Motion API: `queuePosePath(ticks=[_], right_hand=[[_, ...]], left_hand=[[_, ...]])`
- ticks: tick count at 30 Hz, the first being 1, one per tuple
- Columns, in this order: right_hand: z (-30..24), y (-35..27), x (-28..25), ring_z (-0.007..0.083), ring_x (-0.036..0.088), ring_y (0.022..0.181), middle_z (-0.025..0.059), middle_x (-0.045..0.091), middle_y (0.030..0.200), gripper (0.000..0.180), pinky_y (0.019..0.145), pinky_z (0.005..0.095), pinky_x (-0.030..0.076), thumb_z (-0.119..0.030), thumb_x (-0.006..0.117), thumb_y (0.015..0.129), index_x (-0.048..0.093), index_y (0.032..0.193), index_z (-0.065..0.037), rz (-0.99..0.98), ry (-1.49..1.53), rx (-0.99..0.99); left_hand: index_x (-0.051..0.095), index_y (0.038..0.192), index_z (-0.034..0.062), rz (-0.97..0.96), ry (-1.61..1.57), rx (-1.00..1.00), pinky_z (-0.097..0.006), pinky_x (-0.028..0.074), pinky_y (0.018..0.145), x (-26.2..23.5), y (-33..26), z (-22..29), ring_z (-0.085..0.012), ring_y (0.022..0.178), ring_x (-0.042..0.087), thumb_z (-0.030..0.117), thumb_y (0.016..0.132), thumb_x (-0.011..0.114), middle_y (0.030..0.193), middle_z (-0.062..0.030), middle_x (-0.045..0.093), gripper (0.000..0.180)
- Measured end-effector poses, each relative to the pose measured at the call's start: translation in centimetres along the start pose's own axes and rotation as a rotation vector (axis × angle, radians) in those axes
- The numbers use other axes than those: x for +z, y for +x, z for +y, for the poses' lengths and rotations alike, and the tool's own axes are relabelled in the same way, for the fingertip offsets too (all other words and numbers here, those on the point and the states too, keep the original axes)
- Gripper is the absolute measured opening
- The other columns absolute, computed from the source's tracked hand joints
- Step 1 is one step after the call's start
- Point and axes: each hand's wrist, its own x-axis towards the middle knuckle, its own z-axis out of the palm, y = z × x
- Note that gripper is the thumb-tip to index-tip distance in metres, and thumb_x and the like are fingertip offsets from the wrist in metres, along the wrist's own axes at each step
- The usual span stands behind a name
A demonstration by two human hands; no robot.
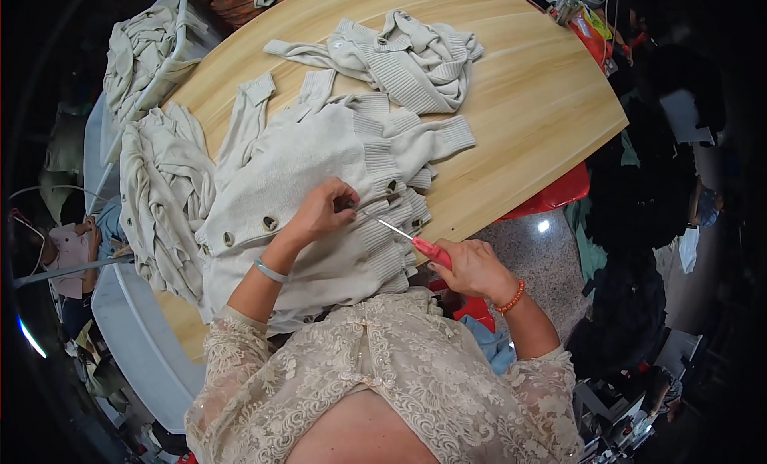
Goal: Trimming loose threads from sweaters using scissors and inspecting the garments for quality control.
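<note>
The knit cardigan (300, 164) looked soft, best held by three-o'clock ribbing (379, 156); left hand (326, 210) curled its fingers, pinch unclear, right hand (477, 269) clenched a red-handled tool (434, 253).

Tabletop (551, 105) is finished in light wood grain, far left edge curved. Off-white knit cardigan (288, 160) is laid out over near left part, ribbed hem (377, 156) turned right, dark buttons (270, 223) shown; more knits are layered underneath. Second cardigan (423, 77) is crumpled toward far side. Another knit heap (164, 196) is bunched along left edge.
</note>
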Motion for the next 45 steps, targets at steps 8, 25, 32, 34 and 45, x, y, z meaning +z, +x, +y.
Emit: queuePosePath(ticks=[8,25,32,34,45], right_hand=[[2.1,0.1,1.2,0.0422,0.061,0.083,0.021,0.062,0.084,0.026,0.074,0.0493,0.048,-0.023,0.061,0.086,0.056,0.107,-0.008,0.177,0.134,-0.043],[2.7,-3.1,1.0,0.0435,0.063,0.082,0.0243,0.065,0.083,0.03,0.076,0.0514,0.049,-0.028,0.061,0.086,0.059,0.105,-0.005,0.111,-0.007,0.216],[1.0,-3.0,3.7,0.0442,0.062,0.081,0.0256,0.064,0.081,0.031,0.072,0.0506,0.049,-0.028,0.061,0.087,0.06,0.106,-0.004,0.203,0.23,0.172],[0.5,-3.3,4.9,0.0443,0.06,0.082,0.0239,0.064,0.083,0.029,0.072,0.0504,0.047,-0.027,0.059,0.089,0.059,0.106,-0.004,0.343,0.314,0.175],[0.8,-8.5,15.7,0.0292,0.063,0.096,0.015,0.066,0.103,0.03,0.081,0.0373,0.05,-0.022,0.059,0.093,0.06,0.114,0.0,1.097,0.512,0.567]], left_hand=[[0.065,0.094,0.0038,0.148,0.354,0.287,-0.04,0.047,0.078,2.3,1.9,2.2,-0.0314,0.083,0.057,0.008,0.072,0.071,0.087,-0.0125,0.062,0.024],[0.061,0.083,0.0011,0.131,0.505,0.15,-0.044,0.048,0.075,8.8,7.0,-0.3,-0.0355,0.084,0.059,0.005,0.073,0.059,0.084,-0.0184,0.061,0.011],[0.066,0.09,-0.0003,0.136,-0.048,0.046,-0.029,0.047,0.061,6.3,5.8,-0.3,-0.014,0.063,0.058,0.008,0.082,0.065,0.072,-0.0091,0.065,0.011],[0.065,0.099,-0.0003,0.251,-0.065,0.083,-0.027,0.047,0.063,5.4,4.7,-0.1,-0.0122,0.068,0.058,0.009,0.086,0.064,0.079,-0.0095,0.066,0.016],[0.056,0.126,0.0115,0.471,0.887,0.352,-0.051,0.025,0.107,-2.0,-11.6,-4.2,-0.0358,0.129,0.04,0.014,0.076,0.07,0.137,-0.0164,0.047,0.052]])
